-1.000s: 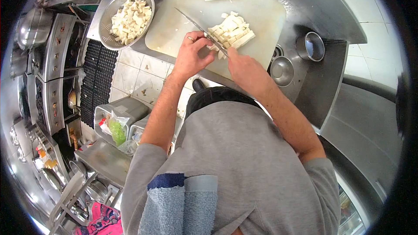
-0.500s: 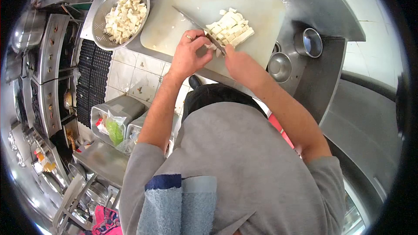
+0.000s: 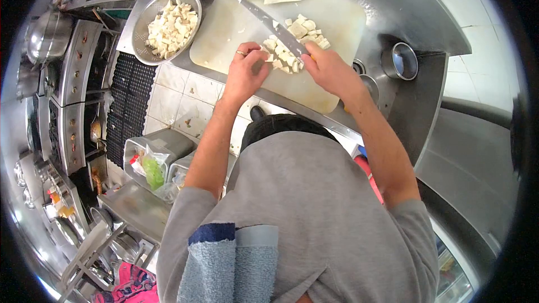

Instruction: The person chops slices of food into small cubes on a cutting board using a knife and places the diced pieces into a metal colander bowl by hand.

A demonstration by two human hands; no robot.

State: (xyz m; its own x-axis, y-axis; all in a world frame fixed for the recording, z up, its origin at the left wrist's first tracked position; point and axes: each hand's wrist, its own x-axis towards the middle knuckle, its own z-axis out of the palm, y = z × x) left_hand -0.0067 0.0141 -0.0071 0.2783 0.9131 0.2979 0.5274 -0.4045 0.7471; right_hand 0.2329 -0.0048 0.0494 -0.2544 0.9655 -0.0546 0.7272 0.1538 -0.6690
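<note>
While right hand grips knife, curled left hand perhaps touches cubes.

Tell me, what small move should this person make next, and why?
Probably the right hand should shift the knife clear of the white cubes: in this view its blade crosses between them, with pieces on both sides, and the left hand, fingers curled, is close by.
</note>
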